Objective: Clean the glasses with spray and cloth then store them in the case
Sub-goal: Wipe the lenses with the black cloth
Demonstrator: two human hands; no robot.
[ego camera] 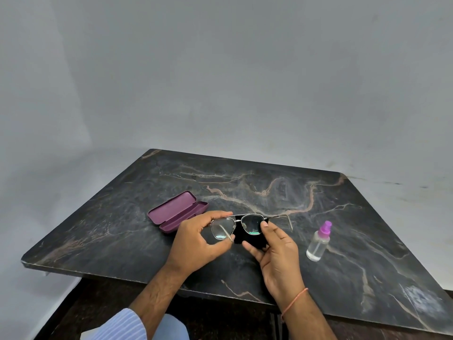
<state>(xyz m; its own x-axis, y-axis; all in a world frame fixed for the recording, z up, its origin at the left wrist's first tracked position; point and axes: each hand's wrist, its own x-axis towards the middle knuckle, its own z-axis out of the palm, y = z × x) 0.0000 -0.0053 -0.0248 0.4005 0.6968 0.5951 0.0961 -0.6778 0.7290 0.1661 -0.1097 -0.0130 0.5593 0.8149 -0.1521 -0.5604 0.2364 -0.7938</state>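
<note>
Resting between left hand (196,239) and right hand (274,251), glasses (239,225).

Both forearms come up from the bottom edge and converge mid-frame over the table. I see the left hand (196,239) back-side up, fingers curled over the top, thumb underneath, pinching the left lens rim of the glasses (236,227). Left sleeve (117,325) is striped light blue and sits well back from the wrist, forearm bare. Right hand (277,256) sits just beside it, palm turned toward me, thumb tip pressed on the black cloth (247,238) at the right lens edge, other fingers curled behind the cloth. Right wrist carries a thin orange thread band (294,303). Hands close together, not touching.
</note>
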